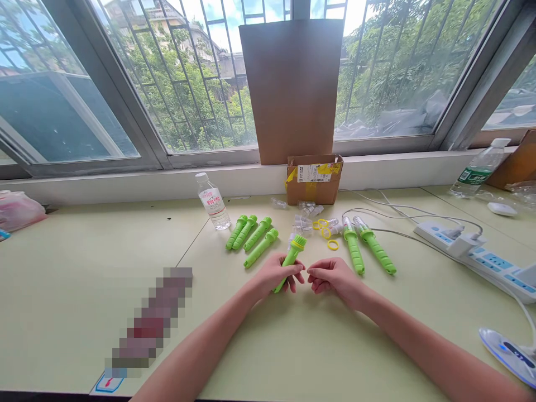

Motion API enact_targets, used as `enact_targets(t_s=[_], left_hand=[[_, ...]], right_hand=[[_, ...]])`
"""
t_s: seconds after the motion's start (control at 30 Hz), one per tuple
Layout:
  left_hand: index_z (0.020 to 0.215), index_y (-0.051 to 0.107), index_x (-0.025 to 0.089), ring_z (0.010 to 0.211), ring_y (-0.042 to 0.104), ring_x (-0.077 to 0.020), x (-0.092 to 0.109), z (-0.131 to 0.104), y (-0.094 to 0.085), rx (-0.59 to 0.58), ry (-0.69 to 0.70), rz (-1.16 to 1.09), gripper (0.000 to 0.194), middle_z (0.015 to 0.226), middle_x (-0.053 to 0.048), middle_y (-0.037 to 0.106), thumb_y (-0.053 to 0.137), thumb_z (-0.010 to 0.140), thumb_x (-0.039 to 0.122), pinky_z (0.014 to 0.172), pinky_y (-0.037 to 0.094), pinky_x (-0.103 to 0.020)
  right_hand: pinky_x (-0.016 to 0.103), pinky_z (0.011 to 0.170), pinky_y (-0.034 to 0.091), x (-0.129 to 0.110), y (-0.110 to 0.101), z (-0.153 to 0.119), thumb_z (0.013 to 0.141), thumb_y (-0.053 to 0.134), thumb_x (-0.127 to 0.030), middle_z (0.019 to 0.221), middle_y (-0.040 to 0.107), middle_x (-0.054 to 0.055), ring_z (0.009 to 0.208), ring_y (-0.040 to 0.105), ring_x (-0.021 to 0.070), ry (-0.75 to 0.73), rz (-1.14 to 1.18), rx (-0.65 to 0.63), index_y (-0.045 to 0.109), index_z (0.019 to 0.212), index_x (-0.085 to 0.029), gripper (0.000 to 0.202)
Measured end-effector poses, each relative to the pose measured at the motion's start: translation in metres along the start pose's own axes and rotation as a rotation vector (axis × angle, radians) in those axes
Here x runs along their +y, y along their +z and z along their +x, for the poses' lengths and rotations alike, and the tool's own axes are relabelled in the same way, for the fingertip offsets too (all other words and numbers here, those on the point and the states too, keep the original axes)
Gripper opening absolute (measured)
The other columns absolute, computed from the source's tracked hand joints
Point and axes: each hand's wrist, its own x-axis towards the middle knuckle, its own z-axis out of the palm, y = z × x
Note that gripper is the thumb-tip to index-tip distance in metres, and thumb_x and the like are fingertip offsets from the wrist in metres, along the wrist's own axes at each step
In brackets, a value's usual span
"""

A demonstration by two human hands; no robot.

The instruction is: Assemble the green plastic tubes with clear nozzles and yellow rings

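My left hand (281, 273) is closed around a green plastic tube (290, 259) with a wider threaded head, tilted up and away from me. A yellow ring sits around its head. Just to the right, my right hand (330, 276) is curled with thumb and fingertips pinched together; whether anything is between them I cannot make out. Beyond the hands lie loose yellow rings (333, 244) and several clear plastic caps (302, 224). Several matching green tubes (261, 248) lie to the left. Two green tubes with clear caps (354, 251) lie to the right.
A small cardboard box (314, 192) stands by the window, with a tall brown board (293, 89) behind it. Water bottles (213, 204) stand left and far right. A white power strip (481, 257) with cables lies right, near a round white device (508, 354). A blurred-out patch (153, 318) covers something left.
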Motion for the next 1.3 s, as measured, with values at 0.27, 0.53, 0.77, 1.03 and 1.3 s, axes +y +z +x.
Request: enact_targets(t_s=[0.27,0.53,0.77,1.03,1.3], left_hand=[[0.063,0.054,0.014,0.04,0.054,-0.0097,-0.0014,0.0013,0.0082,0.142,-0.001,0.061,0.034,0.05,0.001,0.057,0.068,0.072,0.043,0.037,0.035,-0.018],[0.08,0.057,0.014,0.037,0.05,-0.0068,-0.0055,0.0024,0.0096,0.279,-0.014,0.062,0.023,0.064,-0.001,0.065,0.064,0.075,0.035,0.034,0.03,-0.017],[0.067,0.052,0.016,0.036,0.048,-0.0073,-0.0069,0.0026,0.0096,0.32,-0.041,0.088,0.034,0.049,0.004,0.055,0.068,0.071,0.046,0.034,0.031,-0.018],[0.092,0.059,0.014,0.034,0.045,-0.0071,-0.0073,0.0035,0.0035,0.308,-0.042,0.017,0.035,0.056,0.0,0.062,0.057,0.079,0.046,0.034,0.03,-0.018],[0.099,0.059,0.012,0.036,0.045,-0.0068,-0.0044,0.002,0.0007,0.282,-0.051,-0.039,0.029,0.057,0.001,0.062,0.056,0.072,0.023,0.035,0.031,-0.018]], right_hand=[[0.028,0.062,0.054,-0.0001,-0.0011,-0.0014,0.072,0.072,-0.039,0.078,0.069,0.009,0.062,0.064,0.0142,-0.023,0.062,-0.04,0.072,0.08,-0.011,0.029],[0.027,0.062,0.054,-0.0006,-0.0021,-0.0013,0.073,0.072,-0.039,0.079,0.07,0.01,0.062,0.065,0.0143,-0.01,0.097,-0.026,0.071,0.084,-0.011,0.03],[0.03,0.064,0.055,-0.0016,0.0003,-0.0037,0.076,0.069,-0.039,0.081,0.07,0.01,0.064,0.065,0.0153,-0.011,0.084,-0.028,0.071,0.087,-0.011,0.03],[0.03,0.064,0.055,-0.0007,-0.0003,-0.0038,0.078,0.068,-0.038,0.08,0.07,0.01,0.063,0.065,0.0156,-0.011,0.084,-0.027,0.071,0.087,-0.011,0.029],[0.029,0.064,0.054,0.0002,-0.0003,-0.0034,0.079,0.066,-0.038,0.079,0.068,0.008,0.064,0.065,0.015,-0.022,0.035,-0.028,0.069,0.087,-0.012,0.027]])
